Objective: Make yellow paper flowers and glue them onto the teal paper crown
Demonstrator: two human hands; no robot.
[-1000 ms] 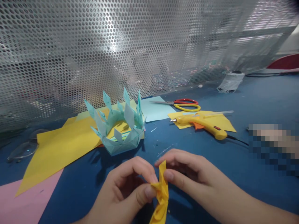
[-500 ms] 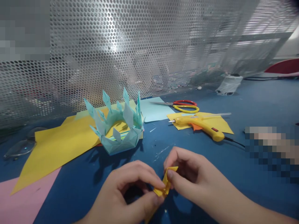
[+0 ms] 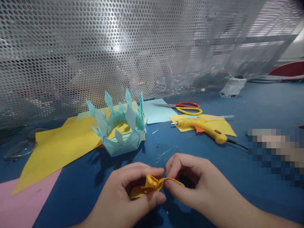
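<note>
Yellow paper (image 3: 152, 185), small and crumpled, sits low in the centre of the view, held just above the blue table (image 3: 249, 104) between both hands. Left hand (image 3: 125, 196) is closed on its left part: thumb underneath, fingers curled over the top, with a flat folded bit of the paper showing inside the curl. Right hand (image 3: 190, 183) pinches the right end, a thin strip that runs off towards its palm, between thumb and forefinger; the other fingers are bent in. The two hands' fingertips nearly meet over the paper's middle, where it is bunched and twisted. Behind the hands, well apart from them, a pale teal paper crown (image 3: 118, 126) with upright points stands partly on a large yellow sheet (image 3: 59, 145). A pink sheet (image 3: 21, 202) lies at the near left corner, touching the yellow sheet's edge. Further back a teal sheet (image 3: 156, 112) lies flat, with red-and-yellow scissors (image 3: 187, 107) just beside it. To the right a yellow glue gun (image 3: 204, 126) rests on another yellow sheet, cord trailing right. A perforated metal screen (image 3: 142, 47) closes off the far side of the table.
</note>
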